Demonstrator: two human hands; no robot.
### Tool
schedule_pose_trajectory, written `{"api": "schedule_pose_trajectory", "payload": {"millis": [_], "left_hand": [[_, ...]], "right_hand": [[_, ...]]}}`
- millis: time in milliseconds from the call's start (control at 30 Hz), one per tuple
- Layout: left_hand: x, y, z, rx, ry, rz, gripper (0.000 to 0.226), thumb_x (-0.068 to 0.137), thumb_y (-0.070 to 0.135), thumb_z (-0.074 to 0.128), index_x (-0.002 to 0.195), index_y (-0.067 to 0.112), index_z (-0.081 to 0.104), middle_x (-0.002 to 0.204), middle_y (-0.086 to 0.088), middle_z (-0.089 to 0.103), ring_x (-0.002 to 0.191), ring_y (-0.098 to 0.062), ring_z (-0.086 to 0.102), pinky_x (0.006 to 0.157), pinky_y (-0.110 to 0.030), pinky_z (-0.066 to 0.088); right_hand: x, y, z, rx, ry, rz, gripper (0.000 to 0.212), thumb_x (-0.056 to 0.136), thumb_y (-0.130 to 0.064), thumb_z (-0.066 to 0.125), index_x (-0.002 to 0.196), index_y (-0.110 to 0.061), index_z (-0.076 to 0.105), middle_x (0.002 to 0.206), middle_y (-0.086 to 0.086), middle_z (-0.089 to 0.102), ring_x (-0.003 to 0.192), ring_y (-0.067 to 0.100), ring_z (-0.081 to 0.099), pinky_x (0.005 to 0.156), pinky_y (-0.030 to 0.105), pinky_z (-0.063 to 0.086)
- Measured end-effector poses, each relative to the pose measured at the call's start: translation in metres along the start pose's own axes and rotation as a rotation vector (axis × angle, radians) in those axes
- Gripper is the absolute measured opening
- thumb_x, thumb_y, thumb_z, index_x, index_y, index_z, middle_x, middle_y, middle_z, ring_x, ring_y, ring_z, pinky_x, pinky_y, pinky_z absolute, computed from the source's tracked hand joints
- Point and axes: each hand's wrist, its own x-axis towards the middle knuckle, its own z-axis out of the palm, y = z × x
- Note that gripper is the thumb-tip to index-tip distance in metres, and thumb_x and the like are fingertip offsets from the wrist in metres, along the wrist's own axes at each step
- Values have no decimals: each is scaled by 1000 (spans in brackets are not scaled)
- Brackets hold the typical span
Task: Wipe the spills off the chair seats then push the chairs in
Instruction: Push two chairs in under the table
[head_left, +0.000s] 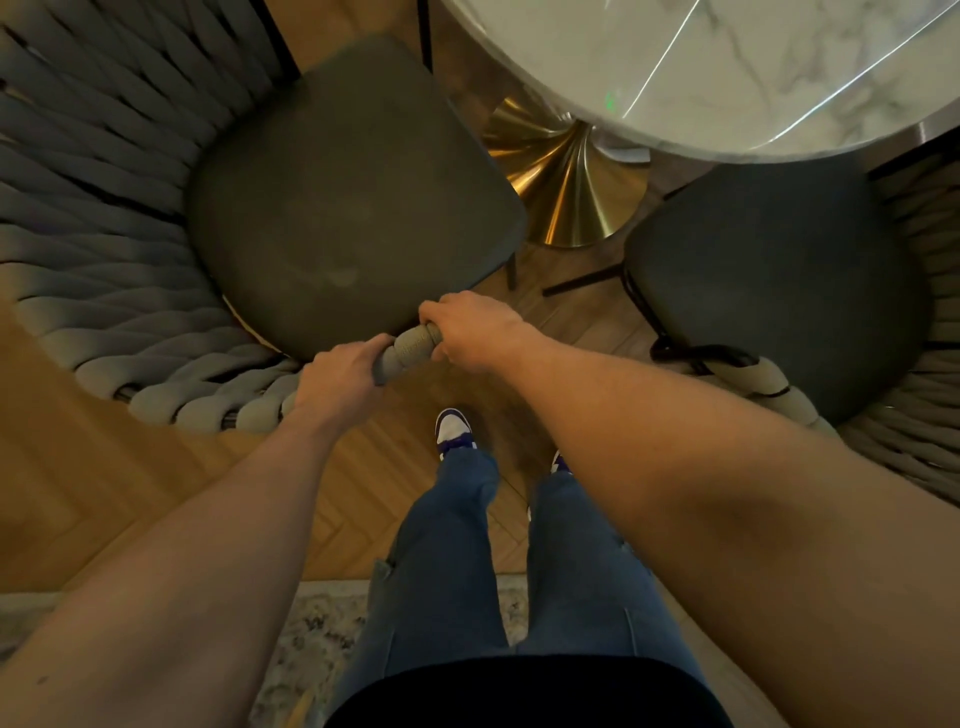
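Both grips — left (340, 366), right (470, 332) — clasp the chair's rim (408, 349).

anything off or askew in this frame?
Yes. The grey woven-back chair on the left sits pulled out and angled away from the white marble table. Its dark seat cushion shows a faint pale smear near the front edge. Both hands, left hand and right hand, hold its backrest end.

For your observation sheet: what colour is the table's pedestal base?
Shiny brass-gold pedestal base, seen in the head view.
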Motion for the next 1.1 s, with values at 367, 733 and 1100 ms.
{"api": "schedule_pose_trajectory", "payload": {"millis": [367, 733, 1100], "left_hand": [[-5, 56, 12, -31, -24, 31, 49, 86, 27, 67, 128, 37, 43, 102, 3, 63, 86, -20, 60, 69, -39, 53], [8, 78, 8, -52, -175, 22, 58, 78, 27, 72, 127, 31, 41, 111, 0, 58, 94, -21, 57, 77, -44, 55], [24, 144, -6, -150, -150, 14, 61, 89, 35, 64, 140, 29, 32, 126, -5, 56, 109, -28, 57, 90, -47, 51]], "right_hand": [[-35, 45, 7, 34, 12, 54, 42, 91, -30, 69, 129, -25, 51, 121, 2, 58, 111, 21, 56, 89, 38, 52], [-79, 82, 18, 358, 197, 208, 53, 93, -29, 66, 141, -27, 44, 135, 1, 55, 122, 21, 53, 97, 37, 48], [-211, 225, 38, 309, 262, 857, 65, 87, -30, 71, 143, -18, 39, 139, 11, 50, 128, 32, 47, 109, 53, 38]]}}
